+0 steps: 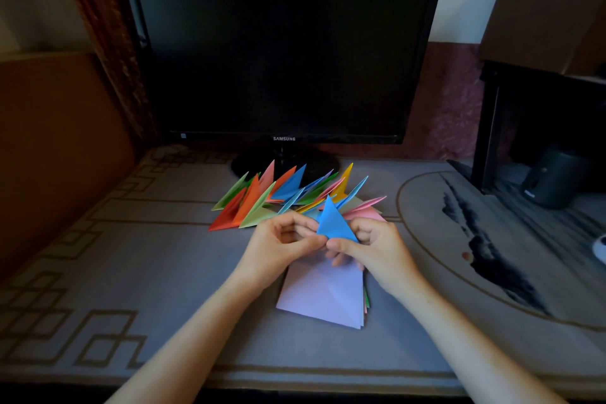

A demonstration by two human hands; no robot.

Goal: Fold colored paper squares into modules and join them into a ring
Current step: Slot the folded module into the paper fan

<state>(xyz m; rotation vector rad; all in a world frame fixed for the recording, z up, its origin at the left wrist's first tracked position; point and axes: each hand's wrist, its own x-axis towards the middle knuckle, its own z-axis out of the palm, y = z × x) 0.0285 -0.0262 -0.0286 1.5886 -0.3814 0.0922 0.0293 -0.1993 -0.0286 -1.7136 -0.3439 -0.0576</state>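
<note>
Left hand (284,241), right hand (372,248), blue triangle (335,222)

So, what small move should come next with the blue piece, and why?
Probably set it down with the folded modules behind: the left hand and right hand pinch the blue triangle module at its lower edge, and it looks folded like them.

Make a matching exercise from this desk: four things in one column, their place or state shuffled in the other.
Things
1. blue module
2. lilac sheet
3. folded modules
4. monitor

Places or states
A. at the back, screen dark
B. lying flat, nearest the person
C. pinched between left hand and right hand
D. many colours, grouped just in front of the monitor

Pairs: 1-C, 2-B, 3-D, 4-A
</note>
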